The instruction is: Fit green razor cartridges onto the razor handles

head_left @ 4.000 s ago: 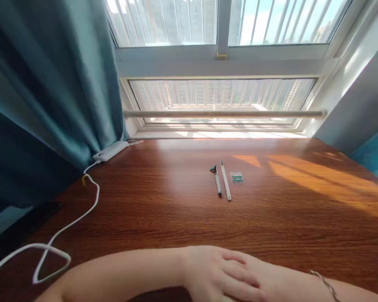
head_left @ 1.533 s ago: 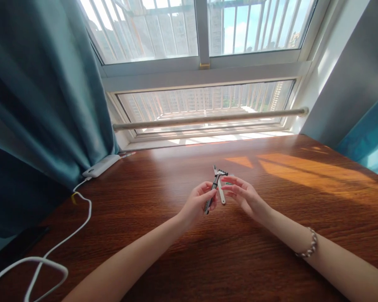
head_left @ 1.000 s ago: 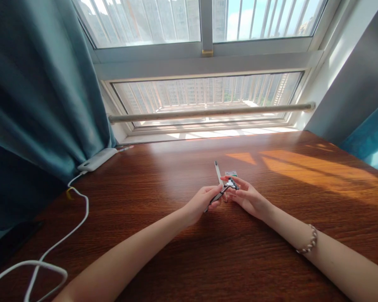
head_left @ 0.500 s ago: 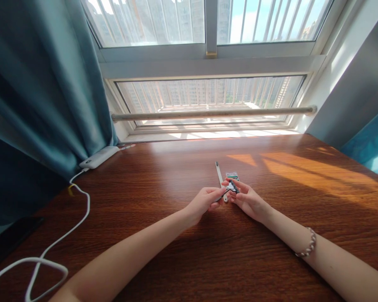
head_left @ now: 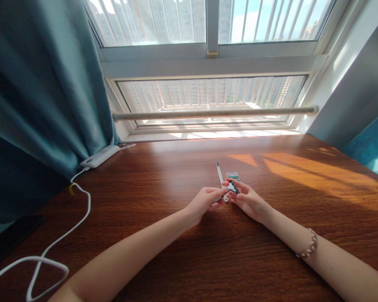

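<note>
My left hand (head_left: 204,203) pinches the dark, thin handle of a razor (head_left: 231,188) between thumb and fingers. The razor's pale forked neck and dark head point to the right, where the fingertips of my right hand (head_left: 249,202) close around the head. Just behind the hands, a white toothbrush (head_left: 219,173) with a dark-bristled head lies on the table, its lower end partly hidden by my fingers. Beside it is a small clear pack (head_left: 232,175) with green and dark markings, partly covered by my right fingers.
The brown wooden table (head_left: 164,167) runs up to a barred window. At the left, a white power strip (head_left: 100,157) trails a white cable (head_left: 87,205) along the table beside a blue curtain (head_left: 50,84). A dark flat object (head_left: 12,239) sits at the left edge.
The view has shifted very slightly. Both hands keep the same hold on the razor, with hardly any visible movement.
</note>
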`<action>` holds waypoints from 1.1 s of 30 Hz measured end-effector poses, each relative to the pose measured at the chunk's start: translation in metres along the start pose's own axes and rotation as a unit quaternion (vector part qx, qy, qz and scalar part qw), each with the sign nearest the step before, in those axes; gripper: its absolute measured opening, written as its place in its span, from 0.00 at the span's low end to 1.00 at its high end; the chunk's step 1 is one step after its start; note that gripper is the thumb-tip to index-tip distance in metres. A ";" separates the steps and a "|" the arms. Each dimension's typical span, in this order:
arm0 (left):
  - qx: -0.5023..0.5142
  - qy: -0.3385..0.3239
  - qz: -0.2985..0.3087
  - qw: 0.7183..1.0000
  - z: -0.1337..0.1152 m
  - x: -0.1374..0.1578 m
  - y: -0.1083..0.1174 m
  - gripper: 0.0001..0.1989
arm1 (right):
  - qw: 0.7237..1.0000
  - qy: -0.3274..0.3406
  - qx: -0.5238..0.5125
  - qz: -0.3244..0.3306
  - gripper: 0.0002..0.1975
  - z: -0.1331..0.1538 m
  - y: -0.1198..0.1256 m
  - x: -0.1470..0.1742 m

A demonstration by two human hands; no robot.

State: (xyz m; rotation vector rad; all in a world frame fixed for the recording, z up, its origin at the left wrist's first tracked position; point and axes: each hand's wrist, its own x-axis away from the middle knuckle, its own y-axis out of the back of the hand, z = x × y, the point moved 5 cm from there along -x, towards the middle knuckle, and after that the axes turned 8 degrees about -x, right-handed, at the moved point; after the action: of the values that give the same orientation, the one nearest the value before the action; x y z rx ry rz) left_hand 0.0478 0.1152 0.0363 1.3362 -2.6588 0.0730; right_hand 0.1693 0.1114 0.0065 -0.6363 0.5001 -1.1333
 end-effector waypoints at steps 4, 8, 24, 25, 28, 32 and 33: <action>-0.003 0.014 -0.005 1.000 0.000 0.000 0.001 0.21 | 1.000 0.002 -0.010 0.006 0.26 -0.001 0.001 0.000; 0.001 0.021 -0.006 1.000 0.000 0.001 0.001 0.20 | 1.000 0.002 -0.009 0.009 0.26 -0.001 0.001 -0.001; -0.002 0.041 -0.012 0.999 0.003 -0.001 0.006 0.21 | 1.000 0.002 -0.026 0.000 0.23 0.000 0.002 -0.001; -0.002 0.043 -0.009 0.999 0.004 -0.001 0.006 0.21 | 1.000 -0.002 -0.024 0.003 0.25 0.000 0.001 -0.001; -0.006 0.047 -0.003 0.999 0.005 -0.002 0.005 0.21 | 1.000 -0.010 -0.013 0.013 0.26 0.000 -0.002 0.000; -0.016 0.043 -0.008 0.999 0.004 -0.001 0.005 0.21 | 1.000 -0.003 -0.006 0.020 0.23 -0.001 -0.001 0.000; -0.015 0.046 -0.010 0.999 0.004 -0.001 0.005 0.21 | 1.000 -0.004 -0.008 0.021 0.23 -0.001 0.000 0.000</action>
State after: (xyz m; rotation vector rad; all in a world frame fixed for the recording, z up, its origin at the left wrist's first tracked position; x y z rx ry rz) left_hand 0.0437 0.1188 0.0328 1.3169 -2.5614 0.0894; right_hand 0.1684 0.1108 0.0060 -0.6400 0.5144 -1.0874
